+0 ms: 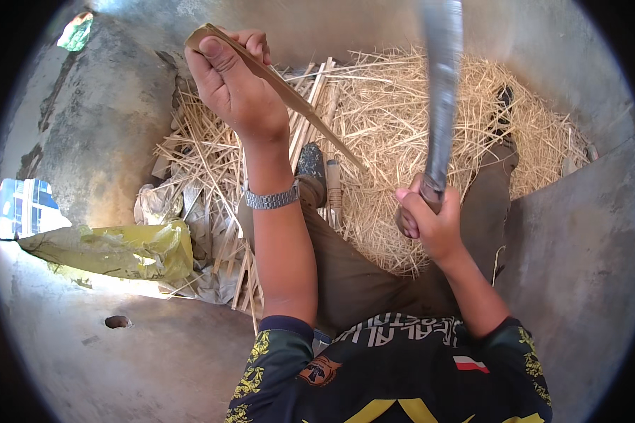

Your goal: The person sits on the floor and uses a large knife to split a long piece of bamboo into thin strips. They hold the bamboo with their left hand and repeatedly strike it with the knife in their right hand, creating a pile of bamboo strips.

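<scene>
My left hand (236, 84), with a metal watch (271, 198) on its wrist, is closed round the upper end of a flat strip of split bamboo (300, 106). The strip slants down to the right, its thin lower end over the shavings. My right hand (430, 218) is wrapped round the handle of a machete (442, 92). Its long grey blade points up and away, slightly blurred, and runs out of the top of the picture. Blade and strip are apart. My legs stretch forward on either side of the shavings.
Pale shavings (388, 120) are heaped between and beyond my legs. Long split sticks (201, 141) lie in a loose pile at the left, near a yellow sack (148, 247). Worn concrete walls (578, 282) close in around me. One has a small round hole (118, 321).
</scene>
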{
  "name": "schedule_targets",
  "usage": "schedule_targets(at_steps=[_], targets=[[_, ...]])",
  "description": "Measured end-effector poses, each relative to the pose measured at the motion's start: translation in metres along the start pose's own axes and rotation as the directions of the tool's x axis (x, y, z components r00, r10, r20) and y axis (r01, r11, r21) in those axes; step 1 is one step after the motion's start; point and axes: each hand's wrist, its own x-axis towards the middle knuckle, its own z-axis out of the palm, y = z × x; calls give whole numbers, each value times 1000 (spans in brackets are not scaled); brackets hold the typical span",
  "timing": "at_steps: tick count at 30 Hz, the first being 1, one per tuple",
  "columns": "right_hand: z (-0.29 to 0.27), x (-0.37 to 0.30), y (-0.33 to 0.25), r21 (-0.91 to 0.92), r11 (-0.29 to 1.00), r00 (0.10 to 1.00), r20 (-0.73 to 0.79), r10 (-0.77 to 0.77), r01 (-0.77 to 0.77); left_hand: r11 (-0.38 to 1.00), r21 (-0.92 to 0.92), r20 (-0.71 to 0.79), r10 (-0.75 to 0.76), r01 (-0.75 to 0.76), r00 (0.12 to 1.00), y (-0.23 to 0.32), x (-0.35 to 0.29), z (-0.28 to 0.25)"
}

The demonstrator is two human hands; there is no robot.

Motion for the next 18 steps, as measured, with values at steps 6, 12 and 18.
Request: schedule_targets(at_steps=[6, 12, 18], targets=[[-35, -33, 79, -405, 807, 888, -32, 458, -430, 993, -102, -34, 50, -54, 998, -5, -12, 25], [-33, -24, 28, -356, 896, 964, -95, 249, -267, 999, 11, 10, 45, -45, 999, -1, -17, 44], [-3, -26, -3, 113, 991, 982, -182, -51, 72, 977, 186, -63, 114, -101, 991, -10, -14, 46]])
